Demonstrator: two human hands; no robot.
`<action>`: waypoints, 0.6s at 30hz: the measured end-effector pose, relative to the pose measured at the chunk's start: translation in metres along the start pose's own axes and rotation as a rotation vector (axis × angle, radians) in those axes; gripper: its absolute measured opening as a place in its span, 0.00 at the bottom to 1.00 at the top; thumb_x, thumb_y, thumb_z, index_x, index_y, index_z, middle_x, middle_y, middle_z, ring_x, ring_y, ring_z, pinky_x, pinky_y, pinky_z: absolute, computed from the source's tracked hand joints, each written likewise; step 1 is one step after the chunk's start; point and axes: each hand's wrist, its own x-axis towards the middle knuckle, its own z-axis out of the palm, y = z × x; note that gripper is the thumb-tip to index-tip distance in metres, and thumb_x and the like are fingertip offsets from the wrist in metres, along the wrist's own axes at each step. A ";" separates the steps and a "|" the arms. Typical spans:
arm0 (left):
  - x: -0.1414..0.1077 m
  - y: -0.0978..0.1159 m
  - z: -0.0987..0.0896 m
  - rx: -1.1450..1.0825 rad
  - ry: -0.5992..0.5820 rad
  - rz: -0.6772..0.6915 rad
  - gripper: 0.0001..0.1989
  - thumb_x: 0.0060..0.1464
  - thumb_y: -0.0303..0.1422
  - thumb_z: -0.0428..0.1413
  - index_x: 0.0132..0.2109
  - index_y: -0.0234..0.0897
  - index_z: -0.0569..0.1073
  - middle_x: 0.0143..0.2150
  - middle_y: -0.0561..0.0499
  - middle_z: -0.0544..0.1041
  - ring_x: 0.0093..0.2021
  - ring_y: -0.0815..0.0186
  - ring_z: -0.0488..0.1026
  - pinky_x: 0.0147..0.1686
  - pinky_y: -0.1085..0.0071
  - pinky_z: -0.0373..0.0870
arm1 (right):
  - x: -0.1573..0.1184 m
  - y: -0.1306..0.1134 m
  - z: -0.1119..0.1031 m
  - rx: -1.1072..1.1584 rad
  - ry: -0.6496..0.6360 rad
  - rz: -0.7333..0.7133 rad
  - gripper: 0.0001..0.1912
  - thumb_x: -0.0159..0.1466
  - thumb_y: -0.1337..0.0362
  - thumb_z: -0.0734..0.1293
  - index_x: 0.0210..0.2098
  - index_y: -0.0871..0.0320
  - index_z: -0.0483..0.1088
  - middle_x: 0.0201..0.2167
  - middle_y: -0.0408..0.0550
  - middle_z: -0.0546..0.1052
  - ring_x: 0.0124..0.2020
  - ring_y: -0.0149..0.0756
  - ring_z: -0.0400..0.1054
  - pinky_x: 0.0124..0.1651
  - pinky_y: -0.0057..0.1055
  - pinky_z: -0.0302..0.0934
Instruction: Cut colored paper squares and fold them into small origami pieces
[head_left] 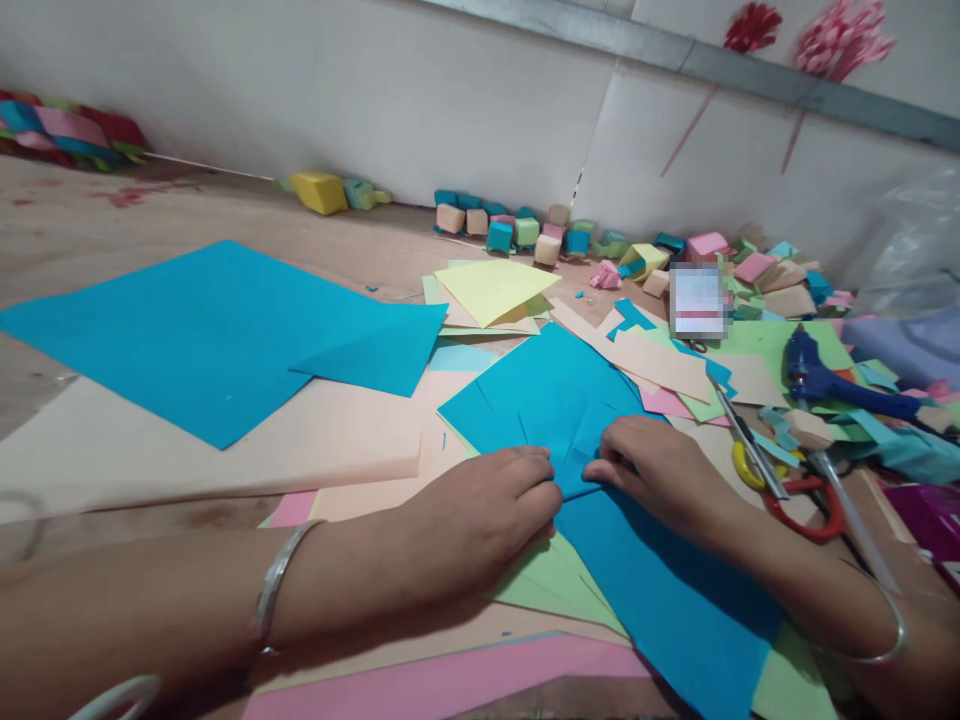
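1. The blue paper [555, 385] lies in the middle, right in front of the person. Thin lines and small folds show on it.
2. The left hand [499, 500] is on the near edge of the blue paper. Its fingers are curled in. I cannot tell if they pinch the paper or just press on it.
3. The right hand [649, 465] touches the same paper, just across from the left hand. Its thumb and fingers bend close to a fold. I cannot tell if they are shut on it.
4. There is 1 shiny bangle on each arm: the left bangle [277, 585] and the right bangle [900, 630].
5. A long blue strip [675, 590] reaches from under the hands toward the person. Green paper [551, 580] is beside it, and pink paper [450, 680] is at the bottom.
6. On the left are a big blue sheet [210, 340] and a smaller blue piece [386, 350], touching. Pale yellow paper [499, 288] is farther back.
7. On the right are a blue glue gun [847, 385] and red scissors handles [810, 515].
8. Little paper boxes [501, 237] sit by the wall [337, 100].
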 end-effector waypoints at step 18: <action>0.006 0.002 0.000 0.115 -0.105 0.030 0.12 0.65 0.31 0.48 0.51 0.32 0.71 0.42 0.41 0.73 0.47 0.54 0.70 0.44 0.58 0.70 | 0.001 0.000 0.001 0.060 0.000 0.067 0.16 0.64 0.57 0.69 0.24 0.57 0.66 0.25 0.44 0.73 0.28 0.34 0.65 0.29 0.29 0.50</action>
